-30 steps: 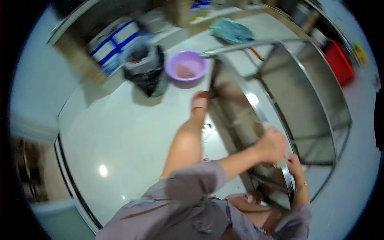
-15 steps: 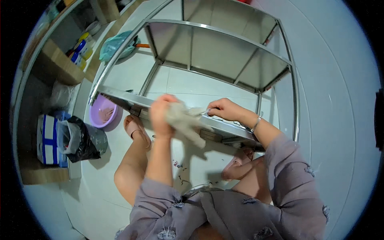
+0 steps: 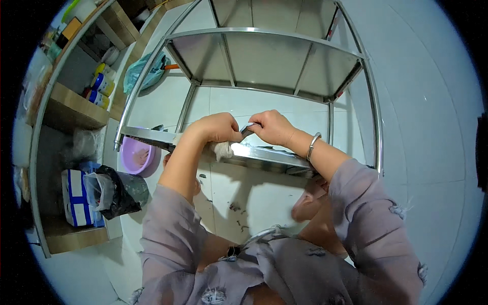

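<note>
A metal shelving rack lies tipped in front of me, its nearest shelf edge crossing between my hands. My left hand is closed over that edge with a pale, crumpled cloth under it; most of the cloth is hidden by the hand. Close by on the right, my right hand pinches a thin grey strip that rises from the shelf edge. The left thumb and fingertips come near this strip, and whether they touch it I cannot tell. Dark curled bits show along the edge beneath my right hand.
A purple basin stands left of the rack, near a bin with a black bag. A teal plastic bag lies farther back. Small dark scraps dot the floor between my feet. Wooden shelves line the left, white wall the right.
The cloth that dangled from my left hand is now bunched on the shelf edge. My left hand has moved down onto the edge, and the strip in my right hand has lifted.
</note>
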A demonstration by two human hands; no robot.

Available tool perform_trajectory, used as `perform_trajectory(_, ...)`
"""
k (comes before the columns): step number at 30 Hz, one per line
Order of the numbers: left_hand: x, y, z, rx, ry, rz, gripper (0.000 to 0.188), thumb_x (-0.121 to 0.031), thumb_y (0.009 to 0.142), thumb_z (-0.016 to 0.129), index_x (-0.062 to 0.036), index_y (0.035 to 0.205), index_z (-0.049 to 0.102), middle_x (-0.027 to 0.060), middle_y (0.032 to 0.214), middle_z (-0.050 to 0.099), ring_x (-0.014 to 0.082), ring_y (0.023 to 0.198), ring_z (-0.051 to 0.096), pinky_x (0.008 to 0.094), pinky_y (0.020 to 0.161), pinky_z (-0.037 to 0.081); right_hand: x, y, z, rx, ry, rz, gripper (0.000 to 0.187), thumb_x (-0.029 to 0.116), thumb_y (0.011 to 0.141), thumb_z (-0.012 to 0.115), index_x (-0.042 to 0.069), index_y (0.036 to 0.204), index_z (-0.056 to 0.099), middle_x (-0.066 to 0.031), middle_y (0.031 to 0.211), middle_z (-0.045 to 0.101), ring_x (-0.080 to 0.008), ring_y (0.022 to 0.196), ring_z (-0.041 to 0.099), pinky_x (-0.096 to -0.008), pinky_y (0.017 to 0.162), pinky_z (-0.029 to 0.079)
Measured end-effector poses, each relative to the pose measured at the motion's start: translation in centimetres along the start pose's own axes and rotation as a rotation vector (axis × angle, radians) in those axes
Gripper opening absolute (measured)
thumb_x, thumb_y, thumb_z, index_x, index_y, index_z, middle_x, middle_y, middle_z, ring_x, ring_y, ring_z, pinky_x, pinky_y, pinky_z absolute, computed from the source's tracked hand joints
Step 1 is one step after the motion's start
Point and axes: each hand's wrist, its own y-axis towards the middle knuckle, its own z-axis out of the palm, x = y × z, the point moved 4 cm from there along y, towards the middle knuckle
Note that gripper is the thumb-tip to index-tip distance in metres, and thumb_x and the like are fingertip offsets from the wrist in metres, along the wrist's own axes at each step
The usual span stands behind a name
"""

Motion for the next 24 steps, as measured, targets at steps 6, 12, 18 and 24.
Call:
perform_trajectory(6, -1.9, 0.4, -0.2, 0.043, 0.431, 0.09, 0.023, -0.027, 0.067, 0.058, -0.0058, 0.075, 0.063, 0.0138, 0.067, 0.059, 0.0282, 0.067, 0.058, 0.037, 0.061, 0.044, -0.2, 0.2, -0.2, -0.071, -0.082, -0.016, 0.018, 0.022, 0.074, 0.056, 0.006, 0.08, 0.063, -0.0136, 0.068, 0.06, -0.0284, 0.061, 0.056, -0.0349, 0.058, 0.044)
perform_trajectory(12, -0.4, 0.7, -1.0, -0.144, 0.475, 0.274, 0.016, -0.022, 0.073, 0.054, -0.0083, 0.077, 0.062, 0.0136, 0.072, 0.059, 0.0322, 0.072, 0.056, 0.0397, 0.063, 0.044, 0.2, 0.3, 0.3, 0.112, -0.012, 0.116, 0.021, 0.025, 0.076, 0.057, 0.005, 0.08, 0.061, -0.012, 0.069, 0.06, -0.0267, 0.064, 0.056, -0.0356, 0.059, 0.044)
perform_trajectory(18, 1.7, 1.2, -0.8, -0.057, 0.002, 0.293, 0.02, -0.021, 0.077, 0.058, -0.0014, 0.081, 0.062, 0.0092, 0.068, 0.061, 0.0166, 0.063, 0.055, 0.0313, 0.06, 0.044, 3.4, -0.6, -1.2, -0.164, -0.12, -0.003, 0.026, 0.032, 0.078, 0.053, 0.008, 0.081, 0.062, -0.012, 0.08, 0.061, -0.0293, 0.08, 0.058, -0.0382, 0.071, 0.045)
perform_trajectory(24, 3.1, 2.2, -0.1, -0.01, -0.437, 0.348, 0.016, -0.013, 0.074, 0.058, 0.0021, 0.072, 0.063, 0.0007, 0.062, 0.058, 0.0072, 0.057, 0.047, 0.0238, 0.055, 0.041, 4.3, -0.9, 1.6, 0.263, -0.142, 0.266, 0.024, 0.033, 0.073, 0.057, 0.01, 0.073, 0.066, -0.0106, 0.073, 0.062, -0.0261, 0.069, 0.059, -0.0353, 0.064, 0.047)
